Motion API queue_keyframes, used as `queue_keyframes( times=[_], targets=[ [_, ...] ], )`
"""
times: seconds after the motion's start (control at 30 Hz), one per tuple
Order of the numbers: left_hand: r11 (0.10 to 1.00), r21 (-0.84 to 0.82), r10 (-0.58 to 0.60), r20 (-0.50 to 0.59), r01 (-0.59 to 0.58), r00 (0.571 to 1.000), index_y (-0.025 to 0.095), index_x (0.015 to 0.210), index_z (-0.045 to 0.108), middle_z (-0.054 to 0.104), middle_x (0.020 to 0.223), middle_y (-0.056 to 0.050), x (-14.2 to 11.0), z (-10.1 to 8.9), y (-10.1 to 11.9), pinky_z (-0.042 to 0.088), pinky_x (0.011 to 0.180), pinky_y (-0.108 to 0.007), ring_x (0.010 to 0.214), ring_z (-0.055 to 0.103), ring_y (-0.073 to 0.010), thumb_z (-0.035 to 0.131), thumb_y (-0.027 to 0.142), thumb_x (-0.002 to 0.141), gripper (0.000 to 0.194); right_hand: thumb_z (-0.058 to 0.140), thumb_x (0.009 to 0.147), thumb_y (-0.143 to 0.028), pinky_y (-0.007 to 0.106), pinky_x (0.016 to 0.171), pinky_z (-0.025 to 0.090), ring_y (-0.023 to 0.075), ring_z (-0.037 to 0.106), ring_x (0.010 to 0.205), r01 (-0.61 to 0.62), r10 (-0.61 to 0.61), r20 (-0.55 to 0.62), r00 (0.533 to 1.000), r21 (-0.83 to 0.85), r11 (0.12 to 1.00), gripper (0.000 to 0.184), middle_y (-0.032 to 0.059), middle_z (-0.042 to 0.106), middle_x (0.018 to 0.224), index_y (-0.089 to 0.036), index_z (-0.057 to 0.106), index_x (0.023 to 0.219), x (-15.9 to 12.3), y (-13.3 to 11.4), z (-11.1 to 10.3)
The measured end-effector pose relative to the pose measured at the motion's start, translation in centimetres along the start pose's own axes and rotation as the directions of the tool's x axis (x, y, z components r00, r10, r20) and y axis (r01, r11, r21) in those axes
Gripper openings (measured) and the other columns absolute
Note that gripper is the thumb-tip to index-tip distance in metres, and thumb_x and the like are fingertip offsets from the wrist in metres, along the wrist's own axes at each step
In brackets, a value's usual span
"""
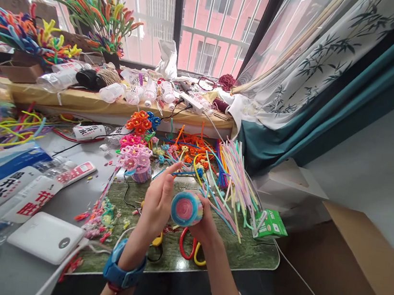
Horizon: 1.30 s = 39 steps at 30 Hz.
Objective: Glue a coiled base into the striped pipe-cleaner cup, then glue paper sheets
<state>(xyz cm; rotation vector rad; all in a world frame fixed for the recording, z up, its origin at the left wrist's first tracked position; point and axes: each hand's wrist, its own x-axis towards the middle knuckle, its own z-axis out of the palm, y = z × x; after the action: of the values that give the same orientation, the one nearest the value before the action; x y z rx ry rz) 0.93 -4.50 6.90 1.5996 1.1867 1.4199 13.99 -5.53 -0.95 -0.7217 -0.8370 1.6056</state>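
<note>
Pink-and-blue, the round cup point(185, 209) sits in the right hand point(205, 223), fingers curled around it, over the green tabletop point(248, 253). The left hand's point(157, 198) fingers extend beside it (pressed together? I can't tell). Beyond, I see a bottle-strewn sill point(115, 105), barred windows point(219, 34), a teal curtain point(303, 137).

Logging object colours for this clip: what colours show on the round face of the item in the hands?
Pink centre, blue outer ring; the head view shows it.
</note>
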Motion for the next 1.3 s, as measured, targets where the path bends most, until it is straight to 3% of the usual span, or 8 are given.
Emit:
queue_keyframes(
  times=[0.1,0.23,0.57,0.8,0.93,1.03,1.3],
  targets=[
    [0.983,0.171,0.066,0.013,-0.068,0.998,0.02,0.141,0.051,0.053,0.149,-0.011,-0.3,1.6,-0.1,0.027,0.118,-0.049,0.142,0.042,-0.0254,0.017,0.059,0.101,0.066,0.057,0.087,-0.053,0.027,0.062,0.05,0.0158,0.058,0.067,-0.079,0.078,0.016,0.997,0.056,0.995,0.033,-0.0004,0.064,0.079,-0.023,0.062,0.1,0.2,-0.2,-0.4],
    [0.944,0.318,0.082,0.026,-0.086,0.996,0.02,0.146,0.046,0.044,0.156,-0.011,-1.3,3.1,-1.2,0.021,0.119,-0.048,0.148,0.032,-0.024,0.012,0.058,0.101,0.067,0.061,0.083,-0.049,0.027,0.062,0.049,0.0156,0.057,0.067,-0.068,0.066,0.043,0.997,0.052,0.996,0.03,-0.0012,0.062,0.08,-0.024,0.06,0.1,0.3,-1.2,-0.5],
    [0.951,0.257,0.189,-0.049,-0.171,0.981,0.028,0.15,0.039,0.04,0.158,-0.006,-1.8,3.9,-2.3,0.015,0.121,-0.045,0.15,0.027,-0.0204,0.013,0.051,0.104,0.058,0.056,0.081,-0.046,0.031,0.07,0.052,0.0193,0.06,0.077,0.015,-0.01,0.045,0.999,-0.104,0.994,0.026,0.0024,0.062,0.092,-0.025,0.054,0.096,0.4,-2.5,0.5],
    [0.967,0.16,0.216,-0.106,-0.198,0.971,0.032,0.152,0.036,0.039,0.159,-0.003,-1.9,3.9,-2.7,0.016,0.122,-0.044,0.15,0.027,-0.0219,0.015,0.053,0.103,0.057,0.053,0.083,-0.044,0.032,0.07,0.053,0.0208,0.062,0.082,0.043,-0.037,0.035,0.999,-0.18,0.983,0.026,0.0027,0.063,0.093,-0.026,0.054,0.102,0.4,-2.6,1.2],
    [0.992,-0.006,0.121,-0.115,-0.122,0.986,0.033,0.15,0.039,0.04,0.159,-0.002,-1.6,3.5,-2.8,0.014,0.124,-0.045,0.15,0.027,-0.0237,0.02,0.057,0.102,0.057,0.055,0.082,-0.04,0.027,0.067,0.051,0.0177,0.061,0.08,0.084,-0.09,-0.019,0.996,-0.213,0.973,0.023,0.0023,0.063,0.098,-0.024,0.058,0.099,0.4,-3.1,1.3],
    [0.989,-0.134,0.04,-0.128,-0.057,0.991,0.032,0.149,0.042,0.038,0.16,-0.001,-1.3,3.0,-2.4,0.014,0.125,-0.043,0.15,0.027,-0.0231,0.022,0.058,0.102,0.058,0.058,0.083,-0.038,0.024,0.061,0.047,0.0144,0.056,0.069,0.077,-0.081,-0.002,0.997,-0.292,0.953,0.021,-0.0004,0.061,0.086,-0.023,0.06,0.098,0.2,-4.1,1.4],
    [0.942,-0.332,-0.025,-0.196,-0.042,0.98,0.032,0.148,0.043,0.035,0.161,0.001,-1.6,4.0,-2.2,0.017,0.125,-0.042,0.152,0.022,-0.0215,0.023,0.053,0.103,0.053,0.054,0.085,-0.038,0.024,0.062,0.045,0.0146,0.053,0.068,0.23,-0.241,0.04,0.97,-0.482,0.845,0.018,-0.0013,0.059,0.078,-0.022,0.06,0.093,0.3,-4.9,2.9]
  ],
)
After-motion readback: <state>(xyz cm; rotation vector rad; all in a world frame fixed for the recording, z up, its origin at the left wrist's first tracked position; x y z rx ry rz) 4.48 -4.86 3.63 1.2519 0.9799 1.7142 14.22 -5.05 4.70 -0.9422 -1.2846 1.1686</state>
